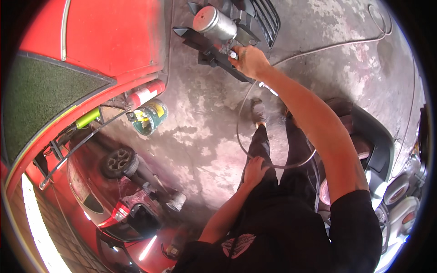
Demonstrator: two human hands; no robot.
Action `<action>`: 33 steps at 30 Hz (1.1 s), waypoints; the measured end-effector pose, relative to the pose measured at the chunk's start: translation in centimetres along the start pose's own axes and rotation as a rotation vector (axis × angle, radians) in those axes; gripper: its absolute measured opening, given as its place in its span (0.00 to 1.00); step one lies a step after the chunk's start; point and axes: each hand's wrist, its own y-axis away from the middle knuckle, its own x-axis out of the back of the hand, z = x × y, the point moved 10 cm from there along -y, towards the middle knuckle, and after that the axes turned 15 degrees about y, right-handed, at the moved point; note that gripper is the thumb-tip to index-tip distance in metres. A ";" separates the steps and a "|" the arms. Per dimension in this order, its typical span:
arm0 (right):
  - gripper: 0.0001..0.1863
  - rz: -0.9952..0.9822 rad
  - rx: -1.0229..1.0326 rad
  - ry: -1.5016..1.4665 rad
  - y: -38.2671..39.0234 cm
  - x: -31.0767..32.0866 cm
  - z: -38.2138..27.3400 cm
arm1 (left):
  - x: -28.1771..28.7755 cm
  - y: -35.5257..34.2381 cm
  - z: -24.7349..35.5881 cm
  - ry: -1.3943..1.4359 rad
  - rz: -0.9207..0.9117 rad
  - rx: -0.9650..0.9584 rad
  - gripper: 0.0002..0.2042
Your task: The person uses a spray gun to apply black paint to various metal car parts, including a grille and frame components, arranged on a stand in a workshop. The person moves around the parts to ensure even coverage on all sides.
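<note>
One spray gun (217,26) gripped in the right hand (250,62), out over dark plastic parts

The right arm reaches well forward, its fingers wrapped around the spray gun, whose silvery cup juts beyond the knuckles toward the upper left. Holding it away from the body probably gives the gun room and keeps the dark trousers (296,152) clear. Below and around it, black car parts (265,20) lie on the stained concrete floor (182,154), some slatted like a grille; set down on the floor, they can presumably be reached from above on several sides.

The left hand (256,170) rests on the left thigh, probably to steady a forward lean. A thin hose (337,44) sweeps in from the right, loops in front of the legs and passes right at these fingers; whether they pinch it or merely touch it, I cannot tell. That slack likely lets the right hand move freely. Where the hose meets the gun is hidden by the hand and forearm.

So the gun sits inside the right hand, while the left is well apart, nearer the body. Off to the left, a red cylinder (145,94) and a green tub (157,113) stand beside a red body panel (114,36).
</note>
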 end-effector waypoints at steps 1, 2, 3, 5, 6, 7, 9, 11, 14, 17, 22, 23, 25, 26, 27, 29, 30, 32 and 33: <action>0.18 -0.031 0.012 -0.057 0.4 -0.1 -0.3 | -0.1 0.0 0.0 0.011 0.016 0.001 0.17; 0.19 -0.075 0.014 -0.125 0.7 -0.4 0.1 | -0.4 -0.1 0.5 0.023 0.030 -0.001 0.17; 0.20 -0.118 0.015 -0.193 0.9 -1.1 0.5 | -0.7 -0.2 0.8 0.033 0.032 0.006 0.17; 0.22 -0.160 -0.021 -0.279 1.4 -1.8 1.1 | -1.2 -0.5 1.2 0.050 0.031 0.016 0.17; 0.22 -0.141 -0.039 -0.242 1.3 -1.6 1.4 | -1.3 -0.5 1.4 0.054 0.042 -0.002 0.17; 0.21 -0.123 -0.057 -0.205 1.1 -1.4 1.8 | -1.5 -0.4 1.7 0.057 0.052 -0.020 0.16; 0.21 -0.087 -0.102 -0.114 0.9 -0.9 2.7 | -1.8 -0.2 1.9 0.060 0.058 -0.028 0.16; 0.20 -0.049 -0.158 -0.003 0.2 -0.3 4.3 | -2.1 -0.3 1.7 0.058 0.047 -0.013 0.17; 0.19 0.091 -0.187 0.061 0.5 2.0 5.8 | -2.2 0.2 1.6 0.042 0.081 -0.040 0.17; 0.20 0.084 -0.248 -0.039 1.4 3.9 7.3 | -2.4 0.3 1.0 0.079 0.051 0.017 0.16; 0.19 -0.084 -0.289 -0.202 5.9 6.1 11.0 | -2.7 0.0 2.1 0.061 -0.008 0.009 0.15; 0.19 -0.124 -0.274 -0.208 6.7 6.4 12.2 | -2.8 -0.2 2.6 0.045 -0.021 -0.007 0.15; 0.17 -0.169 -0.269 -0.207 8.1 7.0 14.2 | -3.2 -0.5 3.5 0.065 -0.057 -0.026 0.14; 0.17 -0.176 -0.234 -0.159 8.0 7.5 14.8 | -3.5 -0.8 4.0 0.073 -0.072 -0.036 0.14; 0.17 -0.182 -0.201 -0.110 7.7 7.9 15.7 | -3.9 -1.1 4.4 0.071 -0.082 -0.048 0.14; 0.18 -0.144 -0.148 0.003 6.1 8.7 17.1 | -4.9 -1.8 5.1 0.068 -0.105 -0.070 0.13; 0.19 -0.127 -0.132 0.033 4.9 9.5 17.0 | -4.8 -2.3 6.2 0.075 -0.106 -0.060 0.12; 0.21 -0.099 -0.094 0.088 1.6 10.7 16.1 | -4.7 -3.1 8.3 0.086 -0.100 -0.033 0.11; 0.22 -0.027 -0.054 0.138 -0.1 11.4 15.5 | -4.8 -3.4 8.8 0.093 -0.092 -0.035 0.11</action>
